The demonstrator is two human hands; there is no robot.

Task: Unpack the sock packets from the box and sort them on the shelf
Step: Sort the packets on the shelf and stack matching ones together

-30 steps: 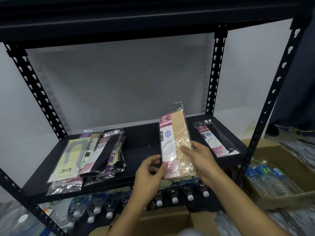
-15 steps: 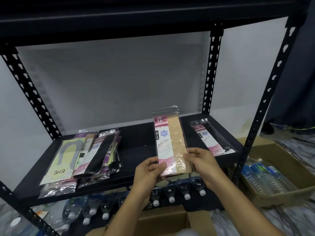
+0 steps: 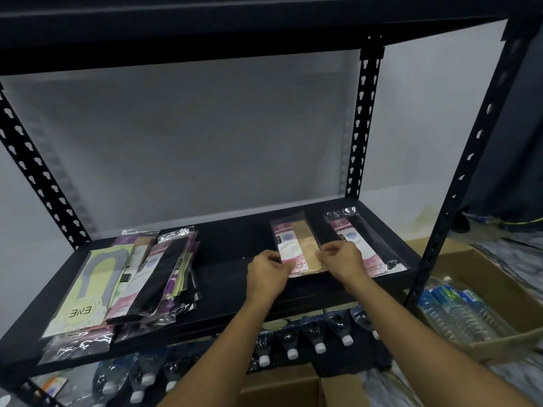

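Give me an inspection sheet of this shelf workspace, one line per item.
Surface: black metal shelf board, packets left and right.
Job's things: beige sock packet with pink card lying beside black sock packet with pink card; mixed packet pile at left.
Clutter: plastic water bottles under the shelf.
Grippers: left hand and right hand pinch the beige packet's near end.
Cables: possible yellow cord on far-right floor, blurred.
Surroundings: grey wall; cardboard box of bottles at right.
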